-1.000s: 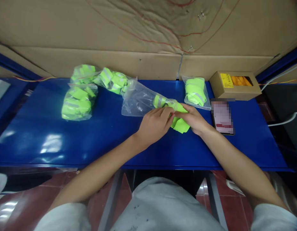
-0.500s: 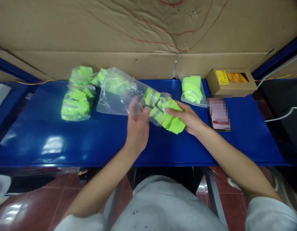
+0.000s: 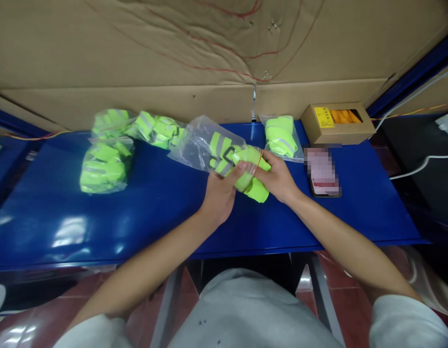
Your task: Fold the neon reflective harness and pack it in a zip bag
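A bundle of neon-yellow reflective strap [image 3: 258, 190] with grey bands and a dark buckle sits partly inside a clear plastic bag [image 3: 198, 140]. One end of the strap sticks out past the bag's red-edged mouth. My left hand [image 3: 221, 195] grips the bag and the strap inside it from below, its thumb on top. My right hand [image 3: 278, 176] is closed around the mouth end, with the fingers partly hidden behind the bundle. Both hands hold it above the blue table [image 3: 166, 208].
Bagged strap bundles [image 3: 104, 166] lie at the left, beside another neon strap bundle [image 3: 156, 129]. One more bagged bundle [image 3: 281, 135] is behind my right hand. A cardboard box [image 3: 338, 123] and a phone [image 3: 322, 171] are on the right. Cardboard [image 3: 155, 104] lines the back.
My left hand has moved up along the bag and closed on the strap through the plastic. The bag's empty end has drawn in and bunched up. The view has shifted slightly.
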A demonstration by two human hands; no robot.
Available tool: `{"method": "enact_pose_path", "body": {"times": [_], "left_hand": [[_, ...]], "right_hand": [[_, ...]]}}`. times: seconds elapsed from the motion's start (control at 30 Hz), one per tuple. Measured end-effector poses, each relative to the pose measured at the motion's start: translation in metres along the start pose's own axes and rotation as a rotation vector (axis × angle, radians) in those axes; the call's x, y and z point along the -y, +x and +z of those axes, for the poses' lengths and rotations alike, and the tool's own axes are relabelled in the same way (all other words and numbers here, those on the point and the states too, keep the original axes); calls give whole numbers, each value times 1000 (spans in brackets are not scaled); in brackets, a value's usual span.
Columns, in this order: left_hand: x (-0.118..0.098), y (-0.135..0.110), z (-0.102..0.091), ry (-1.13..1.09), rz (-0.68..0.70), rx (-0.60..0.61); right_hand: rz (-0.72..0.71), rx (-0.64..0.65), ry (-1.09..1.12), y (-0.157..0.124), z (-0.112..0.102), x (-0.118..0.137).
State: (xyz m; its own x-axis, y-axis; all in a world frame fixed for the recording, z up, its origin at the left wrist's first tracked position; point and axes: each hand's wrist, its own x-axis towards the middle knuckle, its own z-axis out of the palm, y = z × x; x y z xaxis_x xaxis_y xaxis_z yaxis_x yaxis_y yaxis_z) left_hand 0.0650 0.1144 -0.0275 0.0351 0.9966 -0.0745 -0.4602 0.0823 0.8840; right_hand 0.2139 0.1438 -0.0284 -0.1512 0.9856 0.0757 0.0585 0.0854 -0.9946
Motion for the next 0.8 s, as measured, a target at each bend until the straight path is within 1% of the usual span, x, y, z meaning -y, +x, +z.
{"method": "enact_pose_path", "body": {"times": [0.07,0.1,0.13,0.17,0.2,0.27,0.3,0.33,0.4,0.47,0.57,0.63,0.7,0.8], "left_hand": [[6,1,-3,-36,-41,-27],[9,2,-5,-48,-50,-38],[11,4,-8,-53,-50,-47],[12,6,-12,-51,-49,-51],[13,9,-16,-48,-52,-50],[13,15,-24,-49,-73,-43],[12,17,-27,-56,-86,-41],[11,19,-29,-64,-100,-35],[10,20,-30,-80,-115,-17],[9,19,-30,-91,-125,7],[6,15,-28,-109,-118,48],[3,14,-28,-113,-109,84],[0,16,-30,-112,-106,119],[-7,19,-33,-106,-124,159]], "right_hand": [[-6,-51,-1,-1,3,-2],[-1,-57,9,-2,3,-3],[14,-37,38,-2,4,-2],[45,21,84,-3,3,-2],[94,109,141,-3,2,0],[222,288,271,-3,-1,3],[282,342,323,-3,-2,4],[325,362,354,-3,-3,5],[343,327,366,-2,-3,4],[305,290,353,-1,-2,1],[188,273,298,1,-2,-3],[115,278,228,2,-6,-2],[60,315,139,5,-13,4],[-6,407,-6,9,-27,16]]}}
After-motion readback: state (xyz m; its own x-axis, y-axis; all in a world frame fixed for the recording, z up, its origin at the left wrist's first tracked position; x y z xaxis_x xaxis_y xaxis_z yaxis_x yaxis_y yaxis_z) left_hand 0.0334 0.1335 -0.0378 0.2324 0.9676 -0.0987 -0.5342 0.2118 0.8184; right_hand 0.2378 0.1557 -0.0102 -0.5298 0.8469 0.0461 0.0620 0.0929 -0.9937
